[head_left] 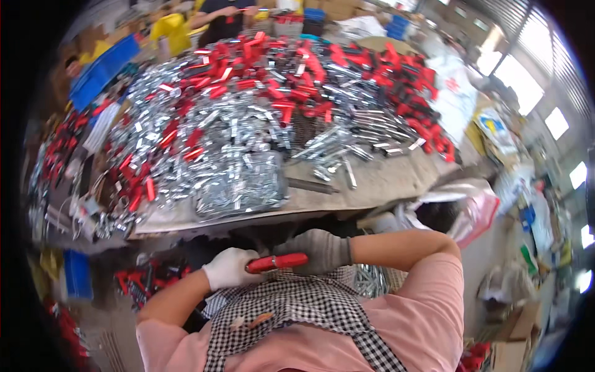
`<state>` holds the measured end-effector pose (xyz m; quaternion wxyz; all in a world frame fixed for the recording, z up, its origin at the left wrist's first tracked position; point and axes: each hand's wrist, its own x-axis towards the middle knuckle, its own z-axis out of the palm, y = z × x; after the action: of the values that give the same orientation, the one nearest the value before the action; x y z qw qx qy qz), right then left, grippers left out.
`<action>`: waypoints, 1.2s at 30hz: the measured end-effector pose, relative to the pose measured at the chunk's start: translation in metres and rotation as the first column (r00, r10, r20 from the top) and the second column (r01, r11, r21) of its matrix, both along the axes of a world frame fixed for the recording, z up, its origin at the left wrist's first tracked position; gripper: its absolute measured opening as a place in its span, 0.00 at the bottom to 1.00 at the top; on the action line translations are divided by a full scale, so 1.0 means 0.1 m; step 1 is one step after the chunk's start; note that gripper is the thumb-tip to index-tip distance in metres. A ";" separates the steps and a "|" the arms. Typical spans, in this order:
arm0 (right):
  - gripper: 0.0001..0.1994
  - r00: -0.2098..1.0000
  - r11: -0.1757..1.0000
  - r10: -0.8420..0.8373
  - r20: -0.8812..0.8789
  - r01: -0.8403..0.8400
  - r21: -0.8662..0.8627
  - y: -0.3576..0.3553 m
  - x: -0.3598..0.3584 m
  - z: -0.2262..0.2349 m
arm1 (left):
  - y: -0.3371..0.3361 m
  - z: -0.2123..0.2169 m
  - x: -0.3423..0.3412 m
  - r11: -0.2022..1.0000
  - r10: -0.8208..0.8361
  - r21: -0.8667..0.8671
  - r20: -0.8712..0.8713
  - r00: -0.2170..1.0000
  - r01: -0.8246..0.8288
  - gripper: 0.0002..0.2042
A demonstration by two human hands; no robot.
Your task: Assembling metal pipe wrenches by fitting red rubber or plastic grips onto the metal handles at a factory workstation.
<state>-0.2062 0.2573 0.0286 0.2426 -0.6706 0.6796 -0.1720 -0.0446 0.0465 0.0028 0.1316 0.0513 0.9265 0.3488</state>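
Note:
Close to my body, in front of the checked apron [291, 301], I hold a red handle-shaped part [277, 262] roughly level between both hands. A thin metal band shows round its middle. My left hand [230, 269], in a white glove, is closed at its left end. My right hand [323, 251], in a grey glove, is closed over its right end; the fingertips are mostly hidden. Ahead of my hands stands a table covered with a heap of shiny metal pieces [242, 180] and red parts [297, 68].
Long metal rods [378, 124] lie at the heap's right side. A white plastic sack [455, 214] hangs open at the table's right front. Blue bins [105, 71] stand back left. More red parts [149, 279] lie below the table edge. Another person [223, 22] works across the table.

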 end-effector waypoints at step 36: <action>0.29 0.871 0.987 -0.147 0.469 0.159 0.014 -0.02 0.04 -0.17 | -0.07 0.23 0.14 0.942 0.151 -0.301 -0.012 0.988 -0.148 0.08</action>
<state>-0.2019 0.2551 0.0118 0.3767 -0.5564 0.6495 -0.3558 -0.0305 0.0390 0.0255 0.1164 -0.0418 0.9692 0.2128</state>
